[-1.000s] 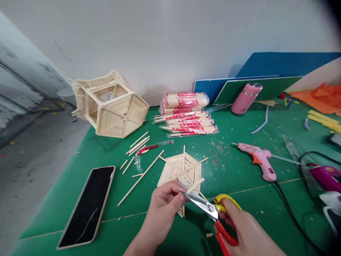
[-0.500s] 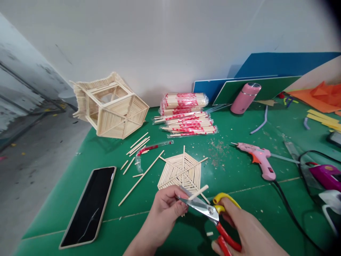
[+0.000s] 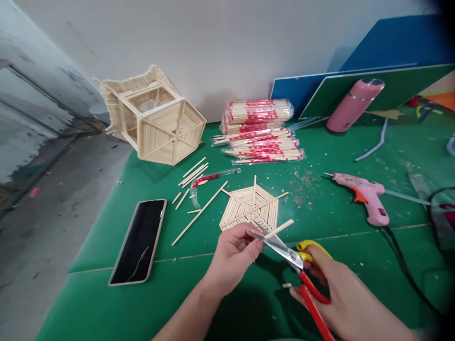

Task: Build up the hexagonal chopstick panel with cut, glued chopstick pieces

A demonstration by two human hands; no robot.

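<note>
My left hand [image 3: 234, 253] pinches a short wooden stick [image 3: 279, 228] that juts up to the right. In my right hand [image 3: 341, 298] are scissors [image 3: 284, 251] with yellow and red handles; their blades are parted around the stick, right by my left fingertips. Just beyond lies a flat hexagonal panel of glued sticks [image 3: 250, 208] on the green table [image 3: 106, 222]. A small cut-off stick piece [image 3: 286, 285] lies below the scissors.
A hexagonal stick house [image 3: 156, 123] lies at the back left, wrapped chopstick bundles [image 3: 259, 130] behind the panel. A phone [image 3: 140, 240] lies left, loose sticks [image 3: 194, 177] between. A pink glue gun [image 3: 362, 194] with cable and a pink bottle [image 3: 355, 105] are right.
The view has shifted left and down, so things sit higher and further right. The scissor handles have spread wider around the stick. A cut piece lies on the table below them.
</note>
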